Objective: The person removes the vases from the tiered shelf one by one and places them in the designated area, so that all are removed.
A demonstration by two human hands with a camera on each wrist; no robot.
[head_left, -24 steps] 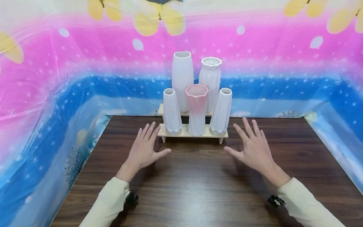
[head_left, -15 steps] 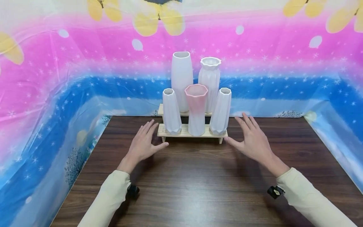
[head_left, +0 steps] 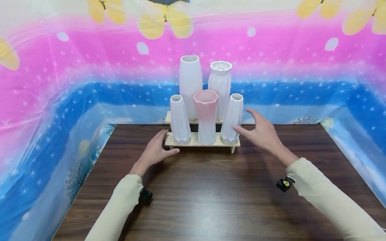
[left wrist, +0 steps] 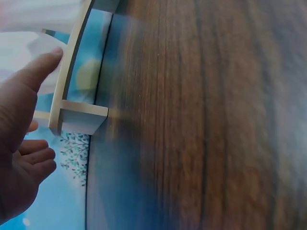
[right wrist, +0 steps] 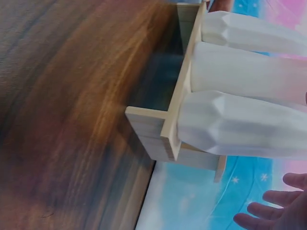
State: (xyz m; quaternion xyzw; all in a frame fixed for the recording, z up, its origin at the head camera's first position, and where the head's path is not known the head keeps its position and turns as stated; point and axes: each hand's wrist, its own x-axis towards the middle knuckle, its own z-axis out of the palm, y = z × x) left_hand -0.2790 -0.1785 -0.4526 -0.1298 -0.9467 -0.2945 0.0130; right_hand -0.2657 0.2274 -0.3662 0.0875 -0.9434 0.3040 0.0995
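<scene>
A two-step wooden stand (head_left: 194,140) holds several vases at the back of the table. On its lower step are a slim white vase (head_left: 180,120), a pink-and-white vase (head_left: 207,117) and a second slim white vase (head_left: 231,118). Behind them rise a tall smooth white vase (head_left: 190,83) and a ruffled-rim vase (head_left: 220,85). My left hand (head_left: 153,150) is at the stand's left end, thumb spread along the front. Beside the right slim vase, my right hand (head_left: 262,135) has its thumb overlapping the vase; its fingers (right wrist: 268,211) are spread beyond it in the right wrist view.
The dark wood-grain table (head_left: 205,194) reaches back to a printed cloth backdrop (head_left: 271,50) with snowflakes and butterflies, which also hangs along both sides. Dark wrist cameras (head_left: 284,184) sit at both cuffs.
My right hand has moved forward and inward to the right slim vase. My left hand has shifted slightly forward to the stand's end. The vases stay on the stand.
</scene>
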